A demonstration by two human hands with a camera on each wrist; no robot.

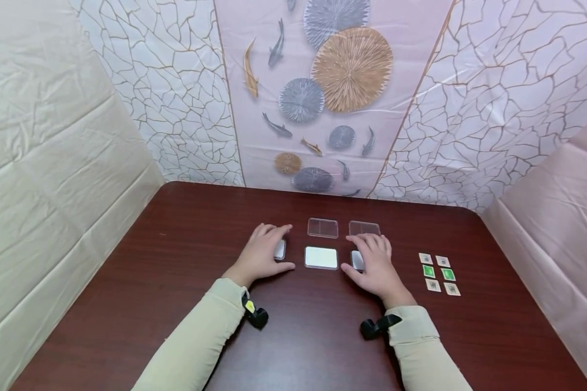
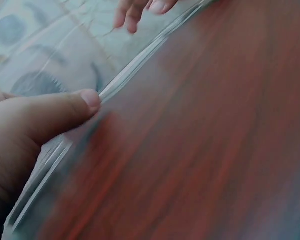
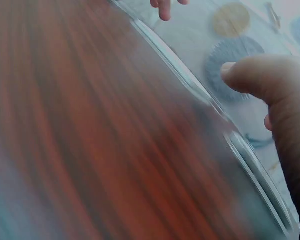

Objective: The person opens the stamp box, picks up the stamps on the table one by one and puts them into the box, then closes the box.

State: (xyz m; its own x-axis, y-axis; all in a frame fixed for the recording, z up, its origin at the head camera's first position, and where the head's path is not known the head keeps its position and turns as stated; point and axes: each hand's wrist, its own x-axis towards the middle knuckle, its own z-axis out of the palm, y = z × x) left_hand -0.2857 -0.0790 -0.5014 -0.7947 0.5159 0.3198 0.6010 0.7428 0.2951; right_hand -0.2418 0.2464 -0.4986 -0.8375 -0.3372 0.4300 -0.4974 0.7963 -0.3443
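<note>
My left hand (image 1: 261,255) is spread over a small flat case with a white face (image 1: 280,250), its thumb pointing right and its other fingers reaching past the far side. Mirroring it, my right hand (image 1: 372,266) arches over a similar case (image 1: 357,260), and most of that case is hidden under the palm. Between the hands lies a white-faced case (image 1: 320,258) with a clear rim. In the left wrist view the thumb (image 2: 65,112) stands off the case edge (image 2: 40,187). The right thumb (image 3: 250,75) is likewise apart from the case below it (image 3: 260,185).
Two clear shallow trays or lids lie farther back, one in the middle (image 1: 323,228) and one behind the right hand (image 1: 364,227). Several small square cards (image 1: 432,285) lie in two columns on the right. Patterned cloth (image 1: 195,108) hangs behind the dark wooden table (image 1: 176,244).
</note>
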